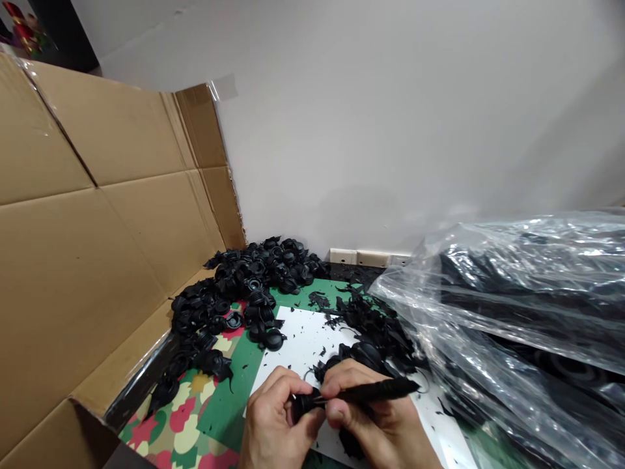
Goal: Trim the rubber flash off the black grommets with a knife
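Note:
My left hand (273, 417) is closed around a small black rubber part (301, 405), held just above a white sheet (303, 339) at the bottom centre. My right hand (371, 420) grips a black knife-like tool (375, 391) with its tip against that part. A pile of similar black rubber parts (244, 293) lies behind and to the left. Black trimmings (375, 326) are heaped just beyond my right hand.
A flattened cardboard box (97, 228) stands along the left. A clear plastic bag (512, 312) holding more black parts fills the right. A green and patterned mat (219, 397) covers the table under the sheet. A white wall (390, 130) rises behind.

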